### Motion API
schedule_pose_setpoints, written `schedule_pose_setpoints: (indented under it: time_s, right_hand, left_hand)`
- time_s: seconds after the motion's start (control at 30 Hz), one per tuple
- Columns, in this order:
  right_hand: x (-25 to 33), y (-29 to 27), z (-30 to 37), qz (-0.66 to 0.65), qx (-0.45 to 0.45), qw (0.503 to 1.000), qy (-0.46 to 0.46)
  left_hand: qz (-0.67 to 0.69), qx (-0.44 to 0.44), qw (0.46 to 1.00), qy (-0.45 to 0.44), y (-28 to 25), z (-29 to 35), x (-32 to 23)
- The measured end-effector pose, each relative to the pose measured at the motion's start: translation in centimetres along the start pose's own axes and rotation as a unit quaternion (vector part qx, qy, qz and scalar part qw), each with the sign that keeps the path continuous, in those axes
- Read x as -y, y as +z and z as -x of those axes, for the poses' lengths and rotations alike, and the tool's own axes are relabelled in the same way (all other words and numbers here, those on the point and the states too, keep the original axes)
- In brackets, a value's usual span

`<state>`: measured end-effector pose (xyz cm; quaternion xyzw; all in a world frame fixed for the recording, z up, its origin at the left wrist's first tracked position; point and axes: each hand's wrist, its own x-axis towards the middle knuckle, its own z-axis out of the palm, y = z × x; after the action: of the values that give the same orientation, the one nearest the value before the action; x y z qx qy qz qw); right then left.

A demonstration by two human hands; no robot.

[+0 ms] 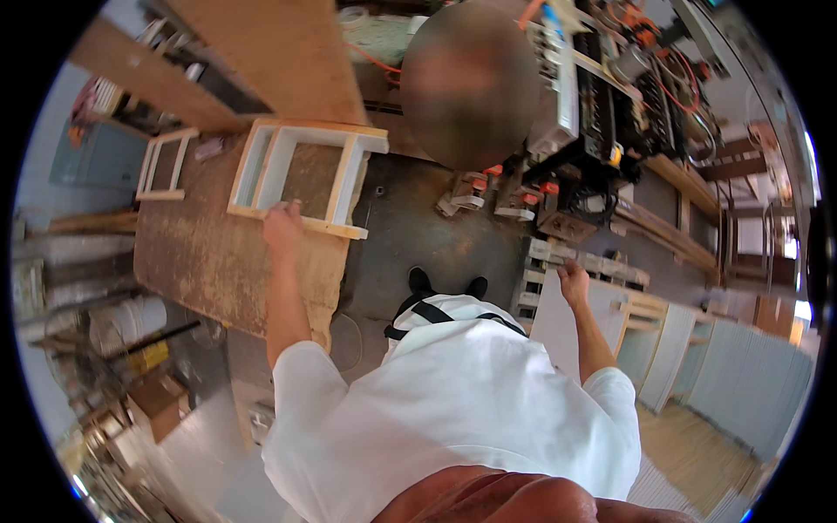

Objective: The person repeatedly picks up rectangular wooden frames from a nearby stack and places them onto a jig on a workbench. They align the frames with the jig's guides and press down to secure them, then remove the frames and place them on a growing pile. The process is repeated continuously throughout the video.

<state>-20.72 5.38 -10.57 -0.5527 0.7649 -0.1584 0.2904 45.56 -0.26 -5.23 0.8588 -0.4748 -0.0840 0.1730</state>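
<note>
A wooden frame [377, 141] with white inner faces and bare wood edges lies on the worn brown workbench [200, 270] to the left. My left hand [283, 228] is at its near rail, fingers curled over the wood. Out to the right, my right hand [573, 283] is closed above the corner of a large white panel [558, 327], close to a pallet [558, 253]. Whatever its fingers hold, if anything, is too small to make out. A smaller white frame [166, 166] rests at the bench's far left corner.
Brown boards [279, 61] rise behind the bench. Machinery with hoses [602, 113] and red-topped clamps [471, 187] stand ahead on the right. White cabinet-like pieces [671, 349] line the right side. At left are a white bucket [139, 318] and a cardboard box [157, 405]. A blurred oval hides the far middle.
</note>
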Motion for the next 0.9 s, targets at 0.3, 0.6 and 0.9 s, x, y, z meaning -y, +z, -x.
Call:
schedule_pose_setpoints:
  time_s: [0.3,0.6,0.9]
  right_hand:
    - [3.6,-8.3,4.0,0.059,-0.137,0.982,-0.113]
    - [3.7,-34.6,25.4,0.319,-0.560,0.744,-0.173]
    - [-1.9,-47.7,61.5,0.533,-0.604,0.526,0.272]
  left_hand:
    - [-0.064,0.057,0.992,0.089,9.4,-0.3,-1.8]
    - [-0.193,-0.103,0.970,0.102,10.4,2.2,-8.2]
    - [0.163,0.284,0.875,0.357,16.5,23.4,-32.9]
